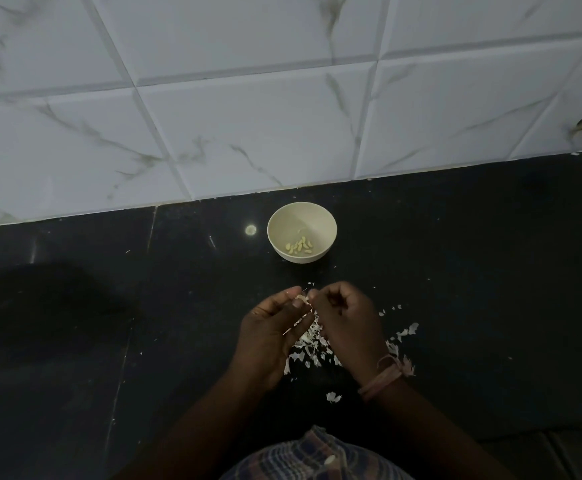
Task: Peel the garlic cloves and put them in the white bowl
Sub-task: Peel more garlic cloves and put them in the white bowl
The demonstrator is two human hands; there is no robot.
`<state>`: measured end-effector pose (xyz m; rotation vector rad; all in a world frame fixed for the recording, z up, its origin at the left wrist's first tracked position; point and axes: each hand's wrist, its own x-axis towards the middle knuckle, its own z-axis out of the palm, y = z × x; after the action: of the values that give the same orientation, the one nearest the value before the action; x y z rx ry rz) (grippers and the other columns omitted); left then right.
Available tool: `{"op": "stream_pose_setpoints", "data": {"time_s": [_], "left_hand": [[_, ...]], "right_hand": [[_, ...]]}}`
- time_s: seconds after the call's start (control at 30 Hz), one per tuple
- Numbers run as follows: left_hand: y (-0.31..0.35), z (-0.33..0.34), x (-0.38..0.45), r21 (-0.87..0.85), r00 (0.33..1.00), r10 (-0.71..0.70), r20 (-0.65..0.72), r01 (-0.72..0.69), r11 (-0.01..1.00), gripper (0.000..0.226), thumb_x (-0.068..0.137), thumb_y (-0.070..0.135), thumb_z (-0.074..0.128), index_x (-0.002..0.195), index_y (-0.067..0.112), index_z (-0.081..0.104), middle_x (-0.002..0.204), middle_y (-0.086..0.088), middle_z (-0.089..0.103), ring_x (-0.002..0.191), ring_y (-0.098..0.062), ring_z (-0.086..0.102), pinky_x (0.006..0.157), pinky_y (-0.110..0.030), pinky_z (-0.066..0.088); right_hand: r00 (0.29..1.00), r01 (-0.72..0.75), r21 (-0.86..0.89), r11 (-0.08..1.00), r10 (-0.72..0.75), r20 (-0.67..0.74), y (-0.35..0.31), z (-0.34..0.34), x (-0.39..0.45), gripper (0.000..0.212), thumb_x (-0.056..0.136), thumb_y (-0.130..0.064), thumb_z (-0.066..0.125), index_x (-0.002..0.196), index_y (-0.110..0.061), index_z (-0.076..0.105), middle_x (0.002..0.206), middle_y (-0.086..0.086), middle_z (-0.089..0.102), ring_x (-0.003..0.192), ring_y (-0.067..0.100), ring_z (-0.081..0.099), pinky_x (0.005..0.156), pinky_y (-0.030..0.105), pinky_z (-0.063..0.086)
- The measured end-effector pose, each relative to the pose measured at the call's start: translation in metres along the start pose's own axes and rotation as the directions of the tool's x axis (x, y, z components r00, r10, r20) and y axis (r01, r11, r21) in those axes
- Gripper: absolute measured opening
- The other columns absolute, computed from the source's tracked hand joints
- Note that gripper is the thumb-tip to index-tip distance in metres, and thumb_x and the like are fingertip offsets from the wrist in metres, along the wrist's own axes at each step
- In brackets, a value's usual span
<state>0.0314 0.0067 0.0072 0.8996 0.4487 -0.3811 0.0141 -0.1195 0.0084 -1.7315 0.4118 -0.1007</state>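
1. A small, papery-skinned garlic clove (301, 300) was pinched between the grips of the left hand (272, 330) and right hand (343, 318), above the dark stone bench (473, 271).
2. The skin was best torn from the tip, the clove held firmly.
3. The round white bowl (320, 216), near the bench's rear edge, held peeled cloves (299, 247).

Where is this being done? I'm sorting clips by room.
Probably a home kitchen: a dark stone counter against a white marbled tile wall, with a bowl of peeled garlic.

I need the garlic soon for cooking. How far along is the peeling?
Done: several peeled cloves lie in the white bowl, and a heap of skins sits on the counter. In hand: the left hand and right hand pinch one clove between them. No unpeeled cloves are visible elsewhere.
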Motion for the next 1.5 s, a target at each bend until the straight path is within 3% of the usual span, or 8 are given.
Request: {"op": "stream_pose_setpoints", "data": {"time_s": [0.2,0.37,0.5,0.6,0.8,0.93,1.13,1.5], "left_hand": [[-0.004,0.000,-0.003,0.068,0.996,0.095,0.005,-0.095,0.993,0.018,0.089,-0.009,0.063,0.103,-0.003,0.072,0.100,-0.020,0.076,0.091,-0.024,0.076,0.076,-0.024,0.060],[-0.008,0.000,-0.004,0.172,0.986,0.167,-0.005,-0.164,0.971,0.018,0.091,-0.005,0.066,0.107,0.000,0.072,0.101,-0.018,0.077,0.093,-0.022,0.075,0.080,-0.025,0.060],[-0.011,-0.001,-0.001,0.120,0.986,0.155,-0.054,-0.148,0.982,0.020,0.092,-0.005,0.064,0.109,0.002,0.071,0.099,-0.018,0.076,0.089,-0.020,0.074,0.076,-0.026,0.060],[-0.008,-0.004,0.001,0.068,0.984,0.165,-0.075,-0.160,0.985,0.022,0.092,-0.005,0.063,0.112,0.002,0.068,0.096,-0.016,0.074,0.088,-0.020,0.074,0.079,-0.027,0.061],[-0.009,-0.002,0.000,0.068,0.991,0.123,-0.047,-0.120,0.990,0.021,0.093,-0.007,0.060,0.112,-0.001,0.068,0.102,-0.022,0.074,0.093,-0.029,0.074,0.085,-0.037,0.062],[-0.006,0.003,-0.005,0.089,0.996,0.086,-0.022,-0.083,0.993,0.018,0.094,-0.004,0.060,0.111,-0.003,0.068,0.098,-0.020,0.076,0.090,-0.024,0.076,0.074,-0.027,0.061],[-0.002,0.003,-0.008,0.419,0.978,0.208,-0.030,-0.177,0.890,0.011,0.092,0.007,0.072,0.100,0.010,0.078,0.094,-0.014,0.079,0.092,-0.030,0.077,0.089,-0.043,0.059],[0.009,0.014,-0.003,0.536,0.978,0.207,0.027,-0.189,0.822,0.011,0.087,0.009,0.076,0.097,0.012,0.080,0.088,-0.011,0.079,0.087,-0.027,0.078,0.086,-0.044,0.061]], "right_hand": [[0.998,0.068,-0.041,0.997,-0.067,0.017,0.002,0.001,-0.001,0.008,0.092,-0.018,0.071,0.091,-0.025,0.076,0.082,-0.008,0.075,0.072,0.009,0.070,0.069,0.027,0.056],[0.994,0.112,-0.292,0.950,-0.103,0.045,0.007,0.009,-0.002,0.010,0.101,-0.025,0.057,0.099,-0.023,0.066,0.092,-0.010,0.067,0.086,0.001,0.062,0.073,0.020,0.048],[0.981,-0.180,-0.035,0.983,0.182,0.063,0.002,0.015,-0.001,0.016,0.104,-0.023,0.052,0.099,-0.015,0.065,0.080,0.002,0.068,0.064,0.011,0.063,0.057,0.020,0.045],[0.977,-0.215,0.137,0.967,0.213,0.025,0.001,0.013,-0.002,0.011,0.101,-0.018,0.058,0.100,-0.010,0.067,0.075,0.010,0.070,0.056,0.018,0.065,0.056,0.031,0.052],[0.999,-0.050,0.052,0.997,0.050,-0.012,0.003,0.014,-0.006,0.009,0.088,-0.022,0.077,0.097,-0.023,0.074,0.090,-0.003,0.075,0.076,0.016,0.072,0.064,0.026,0.056],[0.997,-0.048,-0.026,0.999,0.046,-0.059,0.007,0.011,-0.002,0.006,0.091,-0.018,0.073,0.091,-0.024,0.075,0.087,-0.006,0.074,0.081,0.008,0.070,0.075,0.030,0.059],[0.995,0.054,-0.217,0.975,-0.071,-0.072,0.003,0.012,-0.004,0.015,0.093,-0.019,0.069,0.083,-0.031,0.069,0.083,-0.014,0.070,0.080,0.001,0.066,0.075,0.027,0.057],[0.968,-0.247,0.090,0.965,0.251,-0.031,-0.018,0.000,0.007,0.017,0.091,-0.005,0.068,0.080,-0.014,0.077,0.071,0.005,0.076,0.066,0.020,0.074,0.064,0.032,0.061]]}}
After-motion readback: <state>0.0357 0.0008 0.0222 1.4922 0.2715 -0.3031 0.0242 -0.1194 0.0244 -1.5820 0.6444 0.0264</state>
